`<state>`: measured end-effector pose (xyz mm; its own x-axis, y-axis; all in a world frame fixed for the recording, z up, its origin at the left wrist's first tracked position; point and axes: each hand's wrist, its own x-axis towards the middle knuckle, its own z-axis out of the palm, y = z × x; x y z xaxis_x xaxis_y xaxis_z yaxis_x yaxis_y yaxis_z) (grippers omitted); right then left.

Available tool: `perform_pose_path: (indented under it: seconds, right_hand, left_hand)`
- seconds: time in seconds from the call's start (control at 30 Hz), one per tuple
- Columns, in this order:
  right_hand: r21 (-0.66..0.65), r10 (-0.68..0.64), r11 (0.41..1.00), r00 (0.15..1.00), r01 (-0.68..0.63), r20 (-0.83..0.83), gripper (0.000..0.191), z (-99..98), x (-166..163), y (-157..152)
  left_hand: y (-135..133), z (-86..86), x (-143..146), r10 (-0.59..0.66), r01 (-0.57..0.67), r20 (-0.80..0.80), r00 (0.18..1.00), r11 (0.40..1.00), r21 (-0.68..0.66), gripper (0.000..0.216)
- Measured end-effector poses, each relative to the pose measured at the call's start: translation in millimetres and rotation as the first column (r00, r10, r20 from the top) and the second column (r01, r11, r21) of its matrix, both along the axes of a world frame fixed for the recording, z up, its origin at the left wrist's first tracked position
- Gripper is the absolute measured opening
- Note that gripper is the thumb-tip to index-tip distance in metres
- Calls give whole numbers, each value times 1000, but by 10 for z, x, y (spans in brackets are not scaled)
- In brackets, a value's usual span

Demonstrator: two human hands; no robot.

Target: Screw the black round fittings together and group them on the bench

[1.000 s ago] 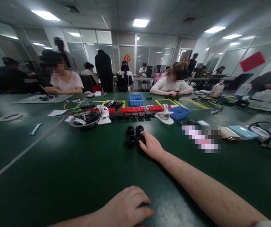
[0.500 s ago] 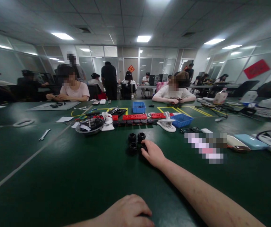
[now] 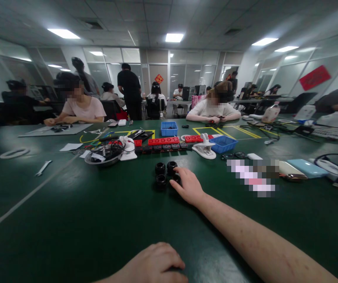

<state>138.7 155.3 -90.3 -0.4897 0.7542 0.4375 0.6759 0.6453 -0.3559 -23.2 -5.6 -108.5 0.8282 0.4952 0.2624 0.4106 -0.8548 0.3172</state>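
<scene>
Several small black tyres (image 3: 161, 181) stand close together in a block on the green table (image 3: 104, 220). My right hand (image 3: 188, 184) reaches in from the right, with thumb and fingers around the near-right tyre (image 3: 176, 179), which is partly covered by them. Just beyond my fingertips is the far-right tyre (image 3: 172, 166); the far-left tyre (image 3: 160, 168) stands beside that one. Low in the view, my left hand (image 3: 154, 263) rests near the table's front, its fingers loosely bent and apart from the thumb. I see nothing held in it.
Behind the tyres lie red power strips (image 3: 164, 140), a white clamp (image 3: 205, 149), blue bins (image 3: 224, 144) and a bowl of cables (image 3: 104, 157). A wrench (image 3: 43, 168) lies to the left. Two people sit across the table.
The tyre under my right hand has come closer to the others, and my fingers have spread slightly around it. The view has tilted and shifted a little. My left hand is nearly still.
</scene>
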Motion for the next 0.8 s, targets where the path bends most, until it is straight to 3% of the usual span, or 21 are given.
perform_pose_path:
  seconds: [0.17,0.27,0.33,0.4,0.5,0.57,0.67,0.73,0.8]
  right_hand:
    - [8,-7,1000,998,8,-67,32,-15,18,61]
    - [5,17,1000,995,-17,-94,29,-39,11,93]
    - [6,30,1000,993,-30,-110,28,-54,11,102]
    - [10,40,999,991,-39,-128,28,-61,14,100]
    - [18,55,998,986,-53,-159,28,-62,21,88]
    - [20,68,998,981,-66,-184,27,-60,24,82]
    - [20,85,996,970,-83,-228,26,-59,32,85]
    - [17,85,996,961,-83,-263,25,-63,41,95]
    - [12,74,997,952,-73,-299,25,-74,50,109]
  left_hand:
    - [45,-374,-8,84,-84,47,995,996,-10,13]
    - [42,-355,-2,89,-88,56,994,996,-12,13]
    - [20,-218,3,8,-9,55,998,1000,11,19]
    - [-8,-52,1,15,-16,85,996,1000,20,21]
    - [-18,196,-39,142,-173,245,959,979,108,29]
    - [40,397,-106,340,-381,273,900,917,115,33]
    - [287,776,-261,569,-613,246,784,771,170,33]
    - [555,1013,-370,682,-727,257,685,662,181,34]
    - [871,1160,-451,739,-766,226,635,639,65,40]
